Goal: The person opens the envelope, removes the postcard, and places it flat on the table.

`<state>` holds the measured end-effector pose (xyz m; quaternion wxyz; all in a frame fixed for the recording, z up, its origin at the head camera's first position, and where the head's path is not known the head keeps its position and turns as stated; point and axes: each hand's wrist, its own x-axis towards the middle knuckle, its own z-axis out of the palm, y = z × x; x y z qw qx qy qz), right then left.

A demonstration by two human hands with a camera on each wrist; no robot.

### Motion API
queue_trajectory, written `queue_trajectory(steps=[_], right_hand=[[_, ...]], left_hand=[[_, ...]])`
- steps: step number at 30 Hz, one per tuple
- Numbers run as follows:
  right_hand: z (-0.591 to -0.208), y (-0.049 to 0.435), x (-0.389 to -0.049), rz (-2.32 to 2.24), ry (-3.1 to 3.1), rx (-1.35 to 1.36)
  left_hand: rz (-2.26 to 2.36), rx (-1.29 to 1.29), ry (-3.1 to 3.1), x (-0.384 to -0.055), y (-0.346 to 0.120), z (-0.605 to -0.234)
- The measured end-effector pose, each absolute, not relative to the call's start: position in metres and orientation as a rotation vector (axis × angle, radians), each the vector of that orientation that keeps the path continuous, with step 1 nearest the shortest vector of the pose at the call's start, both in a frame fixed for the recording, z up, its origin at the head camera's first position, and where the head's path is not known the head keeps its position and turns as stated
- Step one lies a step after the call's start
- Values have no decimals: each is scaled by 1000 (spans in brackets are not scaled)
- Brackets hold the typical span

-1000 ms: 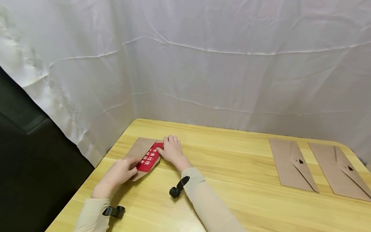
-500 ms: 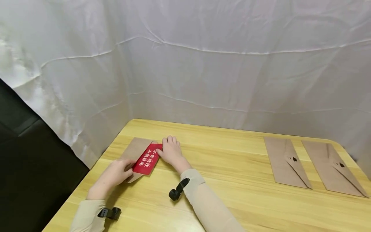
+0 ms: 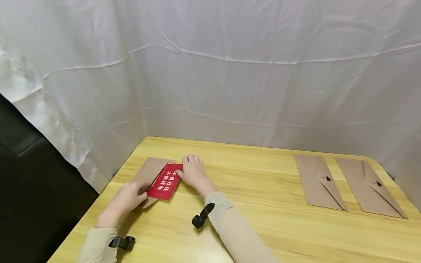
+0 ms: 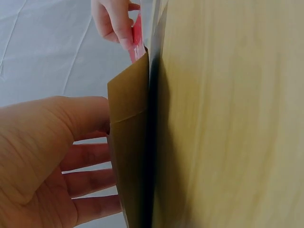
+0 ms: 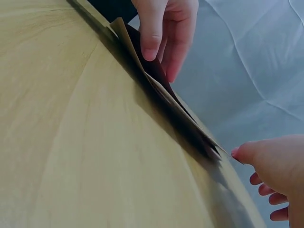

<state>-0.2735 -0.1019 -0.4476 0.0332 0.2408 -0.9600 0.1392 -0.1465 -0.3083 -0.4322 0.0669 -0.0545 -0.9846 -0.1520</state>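
A red card (image 3: pixel 165 184) with white characters lies partly outside a brown paper envelope (image 3: pixel 149 168) at the table's left. My left hand (image 3: pixel 126 201) grips the envelope's near end, its thumb on the near side and fingers behind in the left wrist view. The card's lower left corner lies beside those fingertips. At the far corner of the card, my right hand (image 3: pixel 194 172) pinches its edge between thumb and fingers. The right wrist view shows the envelope's mouth (image 5: pixel 156 85) gaping, with the left hand (image 5: pixel 166 33) above it. Part of the card inside the envelope is hidden.
Two closed brown envelopes (image 3: pixel 320 182), (image 3: pixel 371 188) with dark heart-like marks lie at the right of the wooden table (image 3: pixel 250 182). A pale curtain (image 3: pixel 230 73) hangs behind the table. Dark material (image 3: pixel 33 182) is at the left.
More of the red card now shows outside the envelope; it has slid toward the near right. Both hands keep their hold. The head view has shifted slightly.
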Motion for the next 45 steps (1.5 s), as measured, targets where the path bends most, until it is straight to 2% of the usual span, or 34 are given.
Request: queue_trajectory(steps=[30, 45], right_hand=[[-443, -95, -265, 346, -2922, 734], [-444, -86, -274, 386, -2993, 698]], left_hand=[[-452, -132, -2942, -143, -330, -437], [-414, -103, -2955, -145, -336, -436]])
